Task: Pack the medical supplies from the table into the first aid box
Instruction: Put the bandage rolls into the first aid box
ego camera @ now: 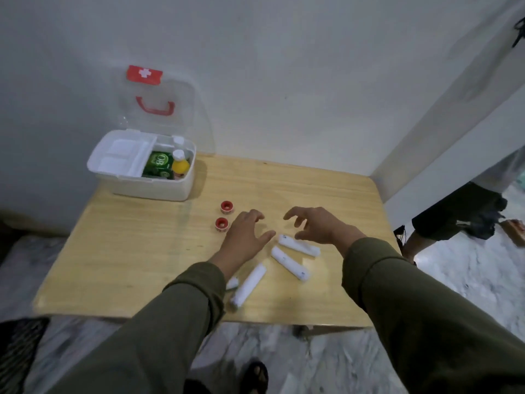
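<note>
The white first aid box (150, 191) stands open at the table's far left corner, its clear lid (167, 109) leaning on the wall. Inside lie a white tray, a green packet (157, 164) and a yellow bottle (179, 163). Two red tape rolls (226, 206) (221, 223) sit mid-table. Several white bandage rolls lie nearer me: (299, 245), (289, 263), (248, 285), and one (232, 283) half hidden by my left sleeve. My left hand (245, 237) hovers open just right of the tape rolls. My right hand (318, 226) hovers open over the farthest bandage roll.
The wooden table (127, 251) stands against a grey wall. A person's legs in dark shorts (460, 214) stand at the right beyond the table. Marble-patterned floor and my sandalled foot (255, 376) show below the table's front edge.
</note>
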Action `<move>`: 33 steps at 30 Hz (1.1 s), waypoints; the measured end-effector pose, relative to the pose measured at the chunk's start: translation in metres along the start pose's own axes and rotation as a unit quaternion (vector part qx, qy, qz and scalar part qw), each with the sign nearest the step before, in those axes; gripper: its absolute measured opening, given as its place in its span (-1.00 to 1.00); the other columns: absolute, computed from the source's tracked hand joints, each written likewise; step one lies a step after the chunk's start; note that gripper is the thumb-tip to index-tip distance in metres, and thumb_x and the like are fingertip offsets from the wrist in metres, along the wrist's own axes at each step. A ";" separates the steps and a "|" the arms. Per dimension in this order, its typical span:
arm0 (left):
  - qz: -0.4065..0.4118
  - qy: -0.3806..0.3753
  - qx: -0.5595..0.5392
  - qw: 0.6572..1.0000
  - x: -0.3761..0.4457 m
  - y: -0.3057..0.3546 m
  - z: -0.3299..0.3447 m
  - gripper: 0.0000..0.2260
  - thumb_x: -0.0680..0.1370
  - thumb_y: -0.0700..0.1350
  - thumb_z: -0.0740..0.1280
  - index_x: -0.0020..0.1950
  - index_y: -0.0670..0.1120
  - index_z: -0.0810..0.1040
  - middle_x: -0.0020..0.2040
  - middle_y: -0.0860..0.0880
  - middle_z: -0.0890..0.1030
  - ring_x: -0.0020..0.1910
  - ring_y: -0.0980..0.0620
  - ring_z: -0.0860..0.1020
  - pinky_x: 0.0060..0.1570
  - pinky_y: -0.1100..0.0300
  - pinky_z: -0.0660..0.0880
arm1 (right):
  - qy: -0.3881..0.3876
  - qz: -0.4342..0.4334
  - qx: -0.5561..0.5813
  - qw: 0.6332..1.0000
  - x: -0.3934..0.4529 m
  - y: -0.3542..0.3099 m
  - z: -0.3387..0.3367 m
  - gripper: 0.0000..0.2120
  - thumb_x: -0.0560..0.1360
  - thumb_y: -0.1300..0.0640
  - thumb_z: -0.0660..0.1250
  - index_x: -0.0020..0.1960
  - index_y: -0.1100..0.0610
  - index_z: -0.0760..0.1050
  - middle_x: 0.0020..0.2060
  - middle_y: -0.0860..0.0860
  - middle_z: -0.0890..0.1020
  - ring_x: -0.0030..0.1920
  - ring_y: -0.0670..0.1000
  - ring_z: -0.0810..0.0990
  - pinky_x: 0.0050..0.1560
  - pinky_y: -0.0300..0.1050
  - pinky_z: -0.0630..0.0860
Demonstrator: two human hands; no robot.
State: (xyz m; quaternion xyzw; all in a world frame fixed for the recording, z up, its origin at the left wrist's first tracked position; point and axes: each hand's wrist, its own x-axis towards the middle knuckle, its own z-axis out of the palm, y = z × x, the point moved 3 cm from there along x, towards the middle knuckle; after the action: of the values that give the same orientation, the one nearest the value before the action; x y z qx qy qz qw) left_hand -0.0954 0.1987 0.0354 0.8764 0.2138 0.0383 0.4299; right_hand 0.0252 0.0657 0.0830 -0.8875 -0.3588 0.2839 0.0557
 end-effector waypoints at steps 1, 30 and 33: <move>-0.029 -0.003 0.005 1.000 -0.007 -0.002 0.008 -0.58 0.45 0.11 0.39 0.22 -0.05 0.43 0.13 -0.04 0.47 0.09 0.02 0.46 -0.01 0.24 0.34 | -0.014 -0.011 -0.009 1.000 0.002 0.002 0.002 -0.53 0.43 0.17 0.43 0.25 -0.13 0.40 0.07 -0.03 0.58 0.00 0.01 0.57 0.04 -0.14 0.47; -0.144 0.009 -0.033 0.989 -0.015 0.032 0.067 -0.79 0.45 -0.16 0.39 0.01 -0.04 0.42 -0.07 -0.08 0.61 -0.12 -0.03 0.55 -0.18 0.17 0.45 | 0.005 -0.010 0.057 0.998 -0.001 0.046 0.027 -0.65 0.44 0.19 0.35 0.19 0.07 0.37 0.05 0.17 0.60 -0.03 0.14 0.56 -0.07 -0.03 0.50; -0.115 0.018 -0.057 0.992 -0.014 0.039 0.065 -0.79 0.46 -0.18 0.38 0.03 -0.07 0.43 -0.03 -0.07 0.58 -0.12 0.01 0.55 -0.16 0.23 0.43 | 0.024 0.001 0.078 0.997 -0.006 0.049 0.020 -0.66 0.44 0.19 0.36 0.17 0.06 0.37 0.03 0.17 0.61 -0.03 0.16 0.59 -0.04 0.02 0.53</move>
State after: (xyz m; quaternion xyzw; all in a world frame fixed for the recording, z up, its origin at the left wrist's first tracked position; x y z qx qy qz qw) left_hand -0.0782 0.1241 0.0263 0.8192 0.3186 0.0161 0.4766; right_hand 0.0402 0.0233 0.0540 -0.8872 -0.3334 0.2898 0.1331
